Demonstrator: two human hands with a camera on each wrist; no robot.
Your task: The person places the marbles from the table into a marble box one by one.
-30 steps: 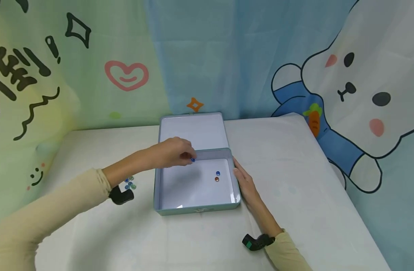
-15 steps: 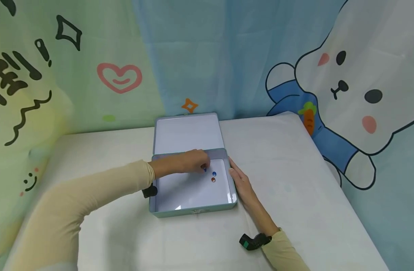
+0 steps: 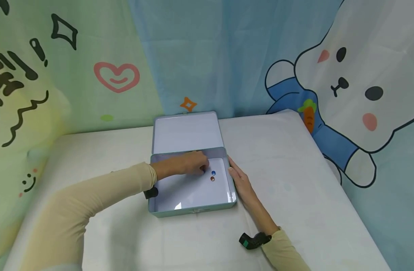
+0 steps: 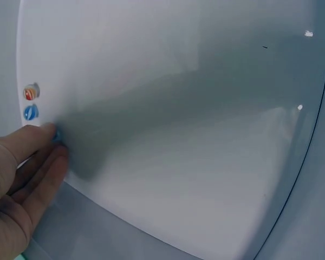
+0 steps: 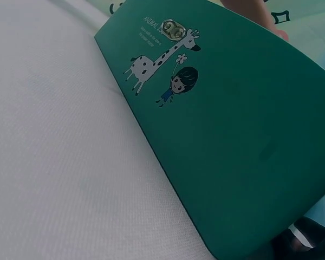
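A hinged tin box (image 3: 193,210) stands with its lid (image 3: 186,131) folded back. My left hand (image 3: 193,163) reaches inside, pinching a blue marble (image 4: 57,135) between thumb and fingers, low over the white floor. Close by in the box lie another blue marble (image 3: 213,173) and an orange-red one (image 3: 212,178); the left wrist view shows both just beyond the thumb. Along the box's right side rests my right hand (image 3: 241,181), its fingers fairly straight against the wall. The right wrist view shows the green outer front (image 5: 233,119) with a giraffe print and metal clasp.
A white cloth covers the table (image 3: 294,180). Behind it hangs a printed curtain (image 3: 193,56). Black cameras sit on the left wrist (image 3: 151,192) and the right wrist (image 3: 254,240). The left sleeve (image 3: 102,192) crosses the table's left part and hides what lies beneath.
My left hand has moved right and down into the box with the blue marble. The sleeve now covers the marbles seen on the table earlier. My right hand stays against the box.
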